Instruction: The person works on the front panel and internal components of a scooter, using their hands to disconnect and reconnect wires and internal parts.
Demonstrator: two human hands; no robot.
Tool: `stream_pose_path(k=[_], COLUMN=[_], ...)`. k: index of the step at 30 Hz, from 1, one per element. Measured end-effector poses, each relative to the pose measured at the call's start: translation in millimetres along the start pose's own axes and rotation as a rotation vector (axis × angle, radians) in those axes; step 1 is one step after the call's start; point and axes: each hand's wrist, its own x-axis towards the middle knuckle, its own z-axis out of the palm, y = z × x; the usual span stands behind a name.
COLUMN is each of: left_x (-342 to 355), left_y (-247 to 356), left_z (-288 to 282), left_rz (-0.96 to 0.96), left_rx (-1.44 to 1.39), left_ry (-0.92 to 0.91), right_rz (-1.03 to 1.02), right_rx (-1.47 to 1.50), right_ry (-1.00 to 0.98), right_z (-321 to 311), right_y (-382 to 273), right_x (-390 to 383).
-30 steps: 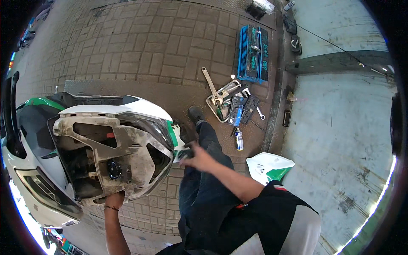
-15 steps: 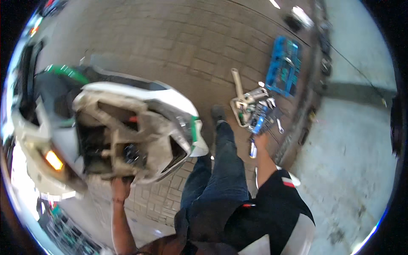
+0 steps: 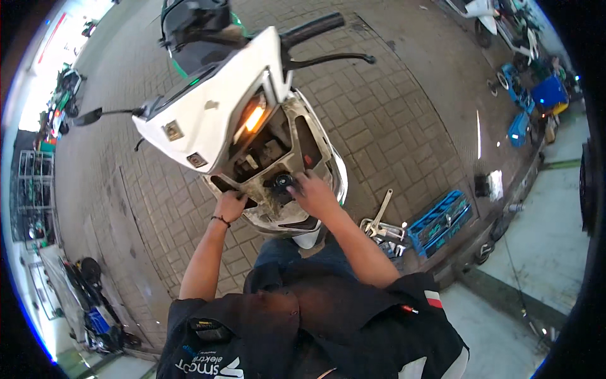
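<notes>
A white scooter (image 3: 218,107) stands in front of me with its front cover off, showing a dusty inner panel (image 3: 271,211) and cavities behind it. An orange turn signal (image 3: 254,118) glows. My left hand (image 3: 231,205) is closed on the left edge of the inner panel, fingertips hidden in an opening. At the panel's middle sits a black round part (image 3: 282,182). Beside it my right hand (image 3: 314,194) has its fingers bent and drawn together; what they hold, if anything, is too small to make out.
On the paving at right lie a blue tool tray (image 3: 440,222) and a pile of metal tools (image 3: 385,235). The scooter's handlebar grip (image 3: 314,28) and brake lever (image 3: 331,59) jut out above. Other scooters (image 3: 95,303) stand along the sides.
My right hand has left the tools on the ground and come to the scooter's inner panel. My view has turned toward the scooter's front. My left hand is still at the panel.
</notes>
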Motion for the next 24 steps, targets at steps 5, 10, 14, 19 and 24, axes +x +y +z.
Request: stream_pose_path(k=[5, 10, 14, 19, 24], left_x=[1.5, -8.3, 12.2, 19.0, 38.4], left_y=[-8.5, 6.0, -35.0, -47.1, -71.3], left_z=[-13.7, -37.8, -0.8, 12.2, 42.1], left_rz=[-0.282, -0.447, -0.448, -0.262, -0.068], left_rx=[-0.537, -0.954, -1.287, -1.086, -0.711], left_ry=[-0.298, -0.367, -0.552, -0.543, -0.499], right_rz=[0.182, 0.176, 0.357, 0.440, 0.754], right_rx=[-0.271, -0.330, -0.112, 0.260, 0.963], right_ry=[-0.091, 0.132, 0.131, 0.202, 0.384], right_z=[32.8, 68.6, 68.0, 65.5, 120.8], right_y=[-37.8, -34.8, -42.1, -75.3, -85.3], right_x=[24.1, 13.2, 13.3, -4.9, -44.1])
